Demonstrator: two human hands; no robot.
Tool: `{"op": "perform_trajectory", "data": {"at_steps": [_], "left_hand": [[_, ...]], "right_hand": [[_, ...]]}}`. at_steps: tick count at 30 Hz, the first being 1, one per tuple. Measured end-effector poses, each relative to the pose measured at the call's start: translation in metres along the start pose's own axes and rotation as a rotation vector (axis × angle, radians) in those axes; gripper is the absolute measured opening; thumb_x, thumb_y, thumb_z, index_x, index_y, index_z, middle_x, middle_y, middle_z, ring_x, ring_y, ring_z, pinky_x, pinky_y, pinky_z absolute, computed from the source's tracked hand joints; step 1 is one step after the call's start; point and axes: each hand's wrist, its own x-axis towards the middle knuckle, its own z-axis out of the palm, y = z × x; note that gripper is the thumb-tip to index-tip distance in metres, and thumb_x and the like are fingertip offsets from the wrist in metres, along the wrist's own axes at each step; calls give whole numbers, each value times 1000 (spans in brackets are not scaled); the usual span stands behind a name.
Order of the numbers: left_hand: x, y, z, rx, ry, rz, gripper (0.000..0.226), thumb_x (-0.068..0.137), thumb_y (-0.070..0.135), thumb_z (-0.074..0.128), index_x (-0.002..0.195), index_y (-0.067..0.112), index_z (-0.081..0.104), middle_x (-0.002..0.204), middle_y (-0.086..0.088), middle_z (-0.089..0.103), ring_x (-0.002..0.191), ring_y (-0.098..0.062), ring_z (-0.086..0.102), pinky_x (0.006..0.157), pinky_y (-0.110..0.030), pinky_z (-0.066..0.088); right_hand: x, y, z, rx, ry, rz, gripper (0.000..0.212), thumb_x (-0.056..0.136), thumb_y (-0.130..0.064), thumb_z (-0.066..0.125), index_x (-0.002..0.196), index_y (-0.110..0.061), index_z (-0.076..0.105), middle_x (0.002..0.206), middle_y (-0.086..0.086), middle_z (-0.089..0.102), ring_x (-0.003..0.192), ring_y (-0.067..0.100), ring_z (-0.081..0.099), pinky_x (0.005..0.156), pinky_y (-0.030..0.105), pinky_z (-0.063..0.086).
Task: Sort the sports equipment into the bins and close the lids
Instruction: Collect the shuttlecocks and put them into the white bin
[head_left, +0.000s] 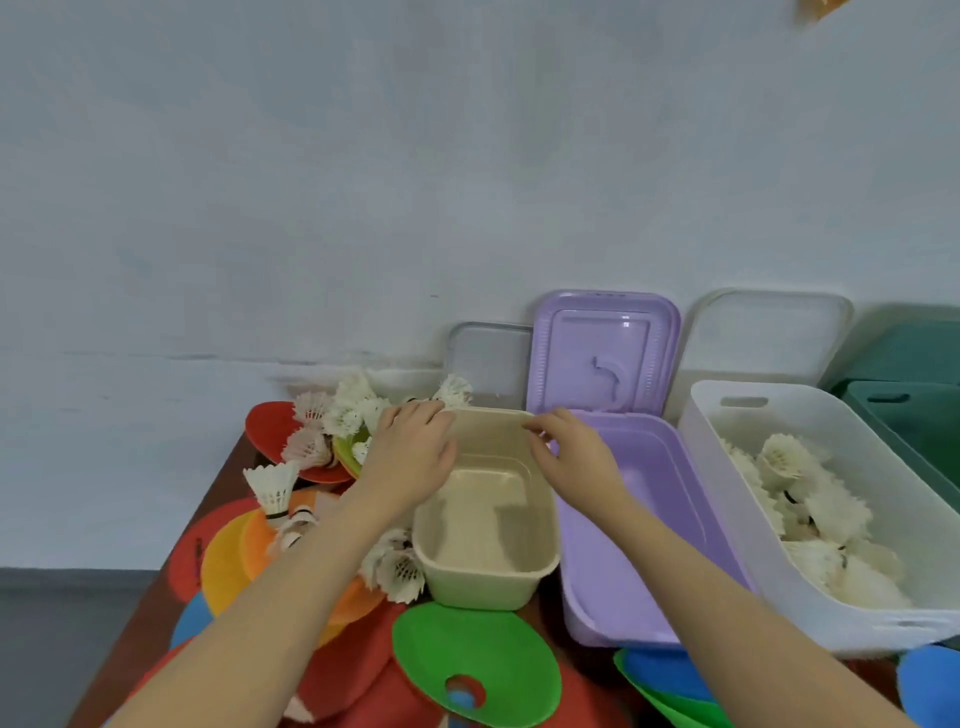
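A beige bin (488, 566) stands empty in the middle of the table. My left hand (410, 457) grips its far left rim, and my right hand (571, 452) pinches its far right rim. To the right lies an empty purple bin (639, 519) with its purple lid (602, 353) leaning against the wall. Further right, a white bin (727, 467) holds several white shuttlecocks (810, 499). Loose shuttlecocks (337, 415) and coloured disc cones (478, 660) lie to the left and front of the beige bin.
A clear lid (488, 358) and a white lid (763, 332) lean on the wall behind the bins. A dark green bin (914, 415) sits at the far right. The brown table's left edge (156, 587) drops to a grey floor.
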Motion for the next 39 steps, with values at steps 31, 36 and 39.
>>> {"op": "perform_trajectory", "data": {"at_steps": [31, 36, 39], "left_hand": [[-97, -148, 1, -340, 176, -418, 5, 83, 11, 68, 87, 10, 70, 94, -1, 65, 93, -21, 57, 73, -35, 47], [-83, -124, -15, -284, 371, -162, 15, 84, 19, 62, 82, 8, 71, 91, -4, 67, 90, -18, 58, 74, -31, 49], [-67, -99, -20, -293, 419, -43, 21, 86, 22, 58, 82, 6, 71, 90, -6, 66, 87, -20, 60, 75, -32, 50]], "right_hand": [[14, -88, 121, 12, 31, -92, 5, 84, -15, 66, 85, -20, 68, 95, -8, 59, 95, 14, 50, 79, 24, 19], [-8, -79, 95, 34, 102, -100, 5, 84, -17, 67, 84, -22, 67, 93, -10, 58, 93, 13, 52, 79, 25, 21], [-18, -67, 76, 30, 173, -97, 3, 83, -18, 66, 84, -21, 67, 95, -8, 58, 94, 14, 52, 80, 28, 24]]}}
